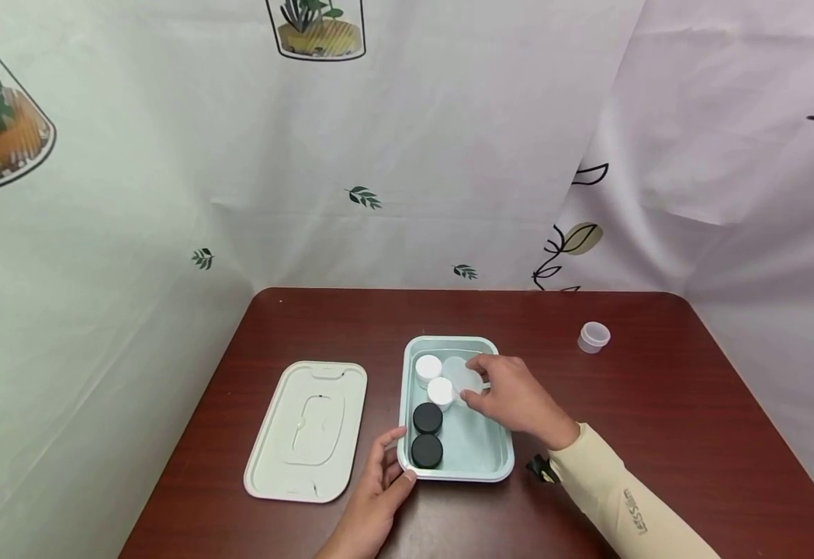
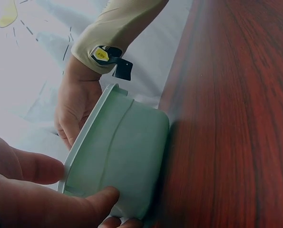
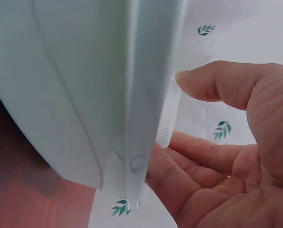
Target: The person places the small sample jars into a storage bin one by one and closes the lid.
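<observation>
A pale green tray (image 1: 476, 454) holds two white-lidded round jars (image 1: 428, 368) and two black-lidded ones (image 1: 427, 450) along its left side. My left hand (image 1: 375, 491) grips the tray's near left corner; in the left wrist view its fingers (image 2: 43, 167) bear on the rim and outer side. Over the tray's far right part, my right hand (image 1: 516, 394) pinches a translucent round container (image 1: 457, 373) between thumb and fingers. Its ridged edge (image 3: 168, 118) shows past the tray rim in the right wrist view. The rest of this container is hidden there by the tray wall.
Left of the tray lies a flat off-white lid (image 1: 302, 466) on the dark red table (image 1: 623, 419). A small translucent cup (image 1: 594, 337) stands at the back right. Patterned cloth (image 1: 407, 155) hangs behind and at both sides of the table.
</observation>
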`<state>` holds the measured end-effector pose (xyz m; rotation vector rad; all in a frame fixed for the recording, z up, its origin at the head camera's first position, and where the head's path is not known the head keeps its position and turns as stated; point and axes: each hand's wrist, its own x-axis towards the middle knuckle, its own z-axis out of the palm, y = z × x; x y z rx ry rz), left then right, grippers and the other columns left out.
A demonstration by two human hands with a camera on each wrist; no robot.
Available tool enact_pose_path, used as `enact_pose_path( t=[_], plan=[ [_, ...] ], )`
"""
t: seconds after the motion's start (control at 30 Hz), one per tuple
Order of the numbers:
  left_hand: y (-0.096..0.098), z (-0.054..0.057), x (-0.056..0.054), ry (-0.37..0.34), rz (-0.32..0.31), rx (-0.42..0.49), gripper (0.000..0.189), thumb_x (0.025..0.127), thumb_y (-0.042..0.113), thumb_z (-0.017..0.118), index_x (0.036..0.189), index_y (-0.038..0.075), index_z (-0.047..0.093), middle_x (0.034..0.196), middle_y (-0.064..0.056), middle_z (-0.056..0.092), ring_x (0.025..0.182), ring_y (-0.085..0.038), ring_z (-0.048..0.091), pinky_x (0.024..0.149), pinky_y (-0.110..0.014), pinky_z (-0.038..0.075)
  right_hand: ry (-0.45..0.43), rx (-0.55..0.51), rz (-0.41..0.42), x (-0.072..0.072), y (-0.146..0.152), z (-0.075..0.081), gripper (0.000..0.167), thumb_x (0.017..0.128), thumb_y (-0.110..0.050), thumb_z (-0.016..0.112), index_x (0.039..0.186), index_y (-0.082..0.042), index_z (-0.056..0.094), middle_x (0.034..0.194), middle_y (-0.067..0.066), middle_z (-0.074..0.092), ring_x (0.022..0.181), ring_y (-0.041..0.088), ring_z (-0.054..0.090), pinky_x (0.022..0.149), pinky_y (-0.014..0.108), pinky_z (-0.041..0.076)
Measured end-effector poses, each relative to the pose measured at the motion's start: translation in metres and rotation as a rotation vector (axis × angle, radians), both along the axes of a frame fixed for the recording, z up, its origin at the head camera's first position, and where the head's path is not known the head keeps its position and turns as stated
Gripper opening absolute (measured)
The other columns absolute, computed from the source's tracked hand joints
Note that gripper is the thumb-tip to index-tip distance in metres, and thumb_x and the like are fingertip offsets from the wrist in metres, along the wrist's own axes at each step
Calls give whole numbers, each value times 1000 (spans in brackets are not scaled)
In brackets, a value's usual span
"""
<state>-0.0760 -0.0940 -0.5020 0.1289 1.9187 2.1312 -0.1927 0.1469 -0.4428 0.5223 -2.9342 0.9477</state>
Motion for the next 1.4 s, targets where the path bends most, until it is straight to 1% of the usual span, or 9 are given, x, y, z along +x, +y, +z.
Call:
enact_pose_path(
  t=[0.23, 0.47, 0.63, 0.83, 0.97, 1.17, 1.4],
  plan=[
    [0, -1, 0, -11, -4, 2, 56, 101, 5, 55, 150, 11, 29, 139, -26, 44, 127, -34, 49, 95, -25, 42, 1, 21, 11, 1, 0, 2, 44, 80, -23, 84, 117, -3, 69, 104, 5, 70, 90, 17, 67, 70, 30, 55],
    [0, 1, -1, -13, -5, 2, 56, 101, 7, 55, 151, 11, 29, 141, -25, 43, 128, -33, 48, 95, -26, 42, 10, 98, 27, 0, -5, 4, 43, 78, -25, 84, 113, -3, 70, 91, 1, 68, 79, 14, 60, 67, 31, 51],
    [-1, 2, -1, -15, -12, 9, 56, 102, 8, 55, 151, 12, 29, 142, -25, 42, 129, -33, 47, 96, -25, 42, 19, 149, 64, -1, -12, -2, 38, 77, -24, 84, 107, -4, 70, 89, -1, 66, 76, 15, 57, 69, 34, 49],
    [-1, 1, -1, -4, -17, 14, 56, 102, 8, 55, 151, 12, 29, 142, -26, 42, 130, -35, 47, 96, -25, 42, 2, 159, 80, 1, -20, -9, 38, 78, -23, 84, 105, -2, 68, 93, 4, 66, 84, 20, 58, 77, 38, 49],
    [-2, 0, -1, -1, -9, 7, 56, 102, 8, 56, 151, 12, 30, 142, -25, 43, 129, -34, 48, 95, -25, 42, 6, 182, 85, 2, -23, -13, 39, 78, -23, 84, 105, -2, 66, 88, 3, 63, 80, 18, 56, 72, 37, 49],
    [-2, 1, -1, -3, -15, 10, 55, 102, 9, 56, 151, 12, 30, 142, -24, 42, 129, -34, 47, 96, -25, 42, 53, 246, 110, 3, -25, -17, 31, 80, -20, 81, 101, -3, 66, 77, 0, 60, 72, 18, 55, 66, 36, 47],
    [-2, 1, -1, -12, -18, 12, 55, 102, 9, 55, 151, 12, 29, 142, -24, 42, 129, -33, 47, 96, -25, 42, 69, 261, 108, 5, -27, -17, 30, 80, -19, 82, 101, -2, 68, 81, 4, 65, 76, 21, 60, 68, 38, 49]
  ],
)
